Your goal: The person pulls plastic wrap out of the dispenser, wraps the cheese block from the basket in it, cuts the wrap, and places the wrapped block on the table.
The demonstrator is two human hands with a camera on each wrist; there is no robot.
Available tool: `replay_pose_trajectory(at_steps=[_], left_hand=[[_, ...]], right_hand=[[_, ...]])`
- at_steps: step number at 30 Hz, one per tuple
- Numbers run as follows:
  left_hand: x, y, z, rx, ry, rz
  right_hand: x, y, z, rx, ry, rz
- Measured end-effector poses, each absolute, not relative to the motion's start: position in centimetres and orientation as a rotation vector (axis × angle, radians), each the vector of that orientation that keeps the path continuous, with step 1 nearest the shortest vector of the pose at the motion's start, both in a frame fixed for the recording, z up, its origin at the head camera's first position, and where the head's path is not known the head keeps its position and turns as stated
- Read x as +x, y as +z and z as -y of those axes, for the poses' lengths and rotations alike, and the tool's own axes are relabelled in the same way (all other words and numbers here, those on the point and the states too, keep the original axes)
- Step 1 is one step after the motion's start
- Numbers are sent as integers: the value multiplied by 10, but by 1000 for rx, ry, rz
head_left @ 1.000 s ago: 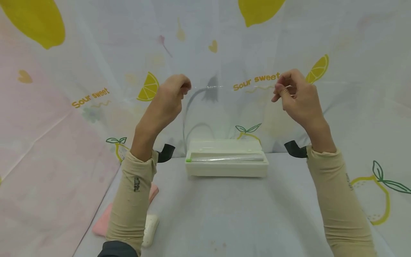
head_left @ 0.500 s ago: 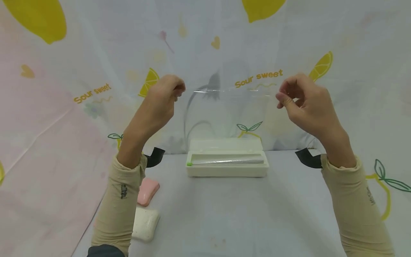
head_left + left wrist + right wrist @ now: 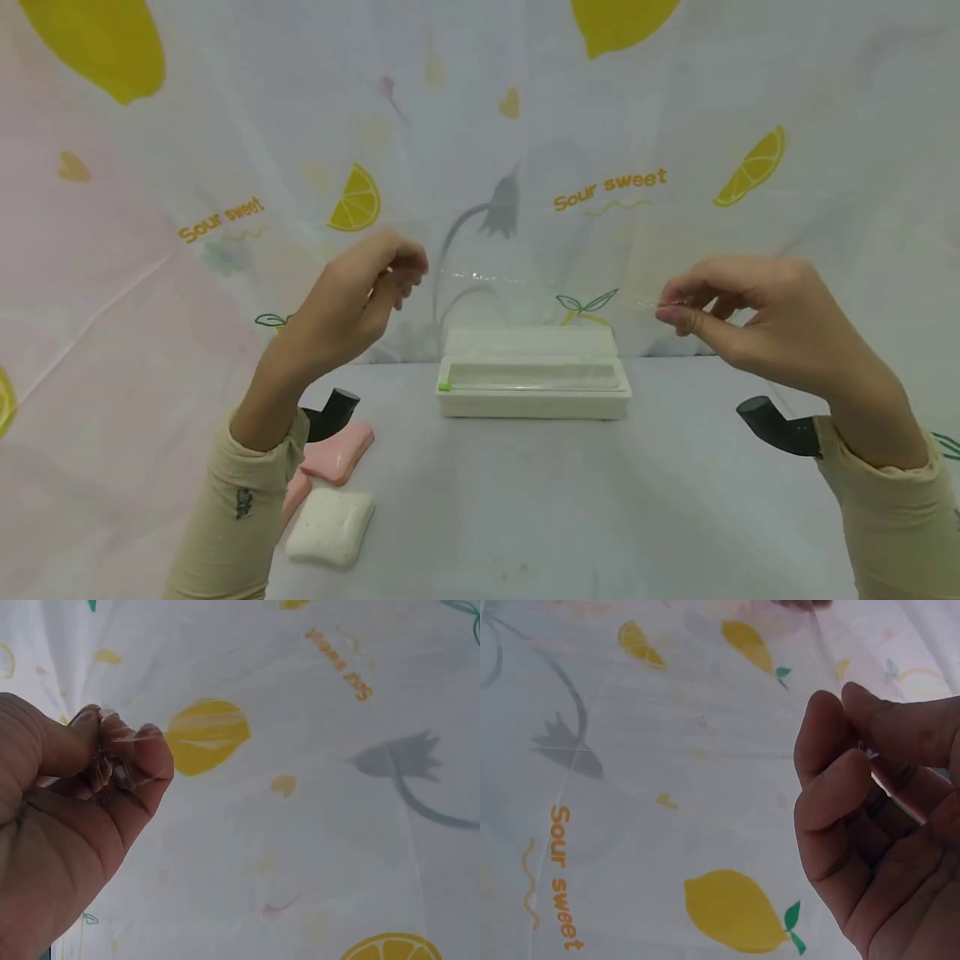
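A clear sheet of cling film (image 3: 525, 287) is stretched in the air between my two hands. My left hand (image 3: 390, 279) pinches its left corner, seen close up in the left wrist view as crumpled film between thumb and fingers (image 3: 124, 754). My right hand (image 3: 675, 310) pinches the right corner (image 3: 866, 754). Below and behind the film, a cream cling film dispenser box (image 3: 532, 392) sits open on the grey table, with the roll (image 3: 536, 379) lying inside.
A pink soap bar (image 3: 339, 450) and a white soap bar (image 3: 330, 525) lie on the table at the left, under my left forearm. A lemon-print curtain (image 3: 225, 167) hangs behind and to both sides.
Both hands have come down with the film, from about curtain-text height to just above the box. The right hand has also moved further right and lower.
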State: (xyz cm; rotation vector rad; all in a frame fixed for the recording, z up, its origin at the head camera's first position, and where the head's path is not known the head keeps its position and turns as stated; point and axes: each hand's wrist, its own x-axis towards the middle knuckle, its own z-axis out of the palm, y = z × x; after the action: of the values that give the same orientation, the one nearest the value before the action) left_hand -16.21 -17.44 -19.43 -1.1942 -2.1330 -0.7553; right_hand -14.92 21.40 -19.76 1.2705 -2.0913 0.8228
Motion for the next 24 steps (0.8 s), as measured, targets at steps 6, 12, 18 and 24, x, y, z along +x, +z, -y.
replay_pose_trajectory(at_steps=[6,12,18,24], left_hand=[[-139,-213,186,-1526,-1140,2117],[-113,-246,190,-1924,-1449,2096],[-76,-291,183,-2048,-1509,2205],[-53,-317,179,-1953,-1535,2470]], right_hand=[[-137,-207,-217,1718,1035,1970],[-124,-226,-216,2090,1177,1930],[-108,-255,-217,2278,1194,1990],[-101,-291,-218,2395,1247,2051]])
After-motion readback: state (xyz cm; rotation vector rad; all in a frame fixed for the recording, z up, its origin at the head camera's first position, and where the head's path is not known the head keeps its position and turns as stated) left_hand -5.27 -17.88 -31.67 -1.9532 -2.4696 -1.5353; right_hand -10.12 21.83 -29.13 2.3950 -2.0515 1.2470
